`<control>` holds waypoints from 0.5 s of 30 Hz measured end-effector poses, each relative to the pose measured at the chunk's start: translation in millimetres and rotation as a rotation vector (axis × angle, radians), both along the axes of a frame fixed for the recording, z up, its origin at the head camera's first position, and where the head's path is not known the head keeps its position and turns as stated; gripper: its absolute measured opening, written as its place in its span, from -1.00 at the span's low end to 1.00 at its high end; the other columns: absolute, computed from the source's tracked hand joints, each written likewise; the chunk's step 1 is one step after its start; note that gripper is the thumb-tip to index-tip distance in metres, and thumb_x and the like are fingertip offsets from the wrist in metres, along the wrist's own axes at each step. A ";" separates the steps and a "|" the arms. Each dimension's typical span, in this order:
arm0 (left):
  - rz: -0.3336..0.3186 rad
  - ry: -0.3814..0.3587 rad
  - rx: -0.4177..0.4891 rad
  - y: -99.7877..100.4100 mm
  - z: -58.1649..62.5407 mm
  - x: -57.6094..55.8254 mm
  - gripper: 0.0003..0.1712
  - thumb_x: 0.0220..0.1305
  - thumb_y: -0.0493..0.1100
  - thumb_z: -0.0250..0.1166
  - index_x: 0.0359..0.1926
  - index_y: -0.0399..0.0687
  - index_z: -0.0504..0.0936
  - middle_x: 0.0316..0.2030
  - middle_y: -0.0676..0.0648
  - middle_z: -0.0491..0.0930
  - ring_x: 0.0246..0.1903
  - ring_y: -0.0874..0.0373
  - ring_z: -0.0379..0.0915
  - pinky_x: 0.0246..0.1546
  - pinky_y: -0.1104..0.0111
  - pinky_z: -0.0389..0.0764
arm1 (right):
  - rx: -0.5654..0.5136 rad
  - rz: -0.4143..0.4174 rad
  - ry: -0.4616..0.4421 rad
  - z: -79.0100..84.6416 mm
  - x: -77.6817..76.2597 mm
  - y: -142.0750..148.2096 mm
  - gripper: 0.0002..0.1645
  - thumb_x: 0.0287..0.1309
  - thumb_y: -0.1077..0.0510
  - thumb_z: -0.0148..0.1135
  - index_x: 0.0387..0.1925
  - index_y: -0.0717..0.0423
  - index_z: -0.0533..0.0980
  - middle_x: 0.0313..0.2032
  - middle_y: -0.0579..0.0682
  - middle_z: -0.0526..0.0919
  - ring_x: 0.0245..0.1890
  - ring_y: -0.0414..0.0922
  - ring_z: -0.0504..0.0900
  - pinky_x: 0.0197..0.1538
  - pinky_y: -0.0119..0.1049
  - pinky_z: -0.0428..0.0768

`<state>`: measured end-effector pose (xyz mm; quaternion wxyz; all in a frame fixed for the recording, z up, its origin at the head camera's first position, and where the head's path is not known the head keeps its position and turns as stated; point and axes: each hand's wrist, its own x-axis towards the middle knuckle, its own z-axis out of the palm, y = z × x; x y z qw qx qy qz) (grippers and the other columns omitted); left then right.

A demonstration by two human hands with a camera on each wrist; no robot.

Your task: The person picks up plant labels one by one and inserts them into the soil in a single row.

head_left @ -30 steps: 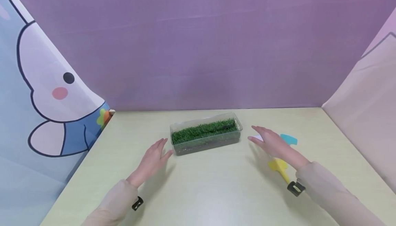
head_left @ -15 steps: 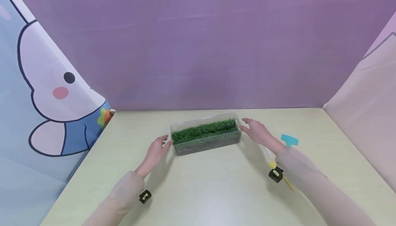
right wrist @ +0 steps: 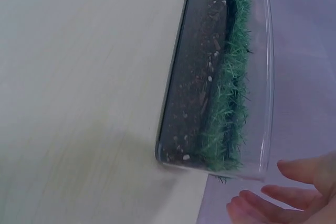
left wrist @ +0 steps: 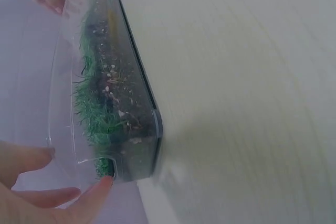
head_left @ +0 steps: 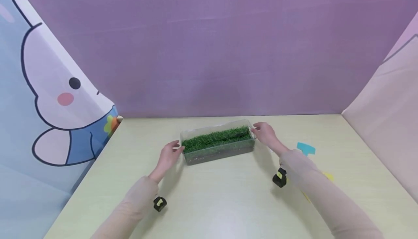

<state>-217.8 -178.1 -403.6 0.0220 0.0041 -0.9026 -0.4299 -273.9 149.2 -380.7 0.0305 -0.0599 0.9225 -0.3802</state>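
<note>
Desk (head_left: 215, 202), purple backdrop (head_left: 212, 50), clear box (head_left: 220, 154) of grass (head_left: 212, 140).
Left hand (head_left: 168, 156) and right hand (head_left: 266, 134) have moved in to its ends since earlier, each grip loosely parted, holding nothing.

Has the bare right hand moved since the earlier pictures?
Yes: in the head view, the right hand moved left and slightly forward, toward the clear rectangular plastic box.

Passage open across pale table (head_left: 215, 199), near side of long clear-plastic grass box (head_left: 219, 152). Far: purple cloth backdrop (head_left: 212, 50) blocks. Right: beige right sleeve (head_left: 321, 188), turquoise flat-headed tool (head_left: 306, 148) obstruct.
</note>
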 end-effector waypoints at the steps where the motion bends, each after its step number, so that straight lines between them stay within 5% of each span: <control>1: 0.002 -0.008 0.016 0.5 -0.6 -0.8 -0.46 0.20 -0.22 0.10 0.10 -0.53 0.26 -0.07 -0.42 0.42 -0.15 -0.21 0.44 -0.15 0.16 0.56 | -0.017 -0.015 -0.014 -5.2 -4.7 0.2 -0.54 0.19 0.24 -0.04 0.04 0.53 0.28 -0.08 0.42 0.45 -0.21 0.16 0.54 -0.28 -0.16 0.60; 3: 0.005 -0.026 0.061 1.3 -1.6 -2.2 -0.47 0.19 -0.25 0.09 0.10 -0.55 0.25 -0.09 -0.42 0.43 -0.20 -0.20 0.47 -0.19 0.18 0.58 | -0.074 -0.024 -0.022 -17.2 -13.2 1.4 -0.56 0.18 0.24 -0.02 0.04 0.47 0.32 -0.10 0.37 0.49 -0.27 0.10 0.56 -0.34 -0.20 0.60; 6: 0.024 -0.056 0.146 2.7 -2.8 -4.4 -0.49 0.19 -0.29 0.09 0.10 -0.55 0.25 -0.11 -0.42 0.43 -0.28 -0.14 0.51 -0.25 0.25 0.61 | -0.186 0.007 0.038 -63.0 -48.1 17.9 -0.58 0.12 0.18 0.09 -0.02 0.36 0.42 -0.25 0.26 0.59 -0.46 -0.04 0.59 -0.51 -0.30 0.56; 8: 0.040 -0.067 0.195 3.5 -3.2 -6.1 -0.51 0.19 -0.32 0.08 0.09 -0.56 0.26 -0.13 -0.43 0.42 -0.32 -0.12 0.53 -0.28 0.29 0.62 | -0.223 -0.001 0.024 -72.5 -56.1 21.7 -0.60 0.11 0.20 0.09 -0.03 0.34 0.44 -0.27 0.24 0.60 -0.48 -0.07 0.59 -0.48 -0.32 0.58; 10: 0.061 -0.076 0.229 3.9 -3.9 -7.9 -0.53 0.19 -0.34 0.08 0.08 -0.55 0.29 -0.15 -0.42 0.42 -0.33 -0.08 0.53 -0.31 0.35 0.63 | -0.262 -0.032 -0.009 -72.1 -57.2 22.1 -0.62 0.09 0.27 0.08 -0.04 0.38 0.43 -0.28 0.27 0.59 -0.49 -0.05 0.59 -0.46 -0.32 0.60; 15: 0.090 -0.091 0.288 4.5 -4.6 -11.2 -0.57 0.18 -0.37 0.08 0.06 -0.54 0.33 -0.15 -0.42 0.41 -0.32 -0.07 0.51 -0.31 0.34 0.63 | -0.292 -0.078 -0.128 -16.5 -14.4 3.9 -0.61 0.08 0.45 -0.09 -0.02 0.57 0.32 -0.16 0.43 0.49 -0.42 -0.03 0.57 -0.28 -0.26 0.63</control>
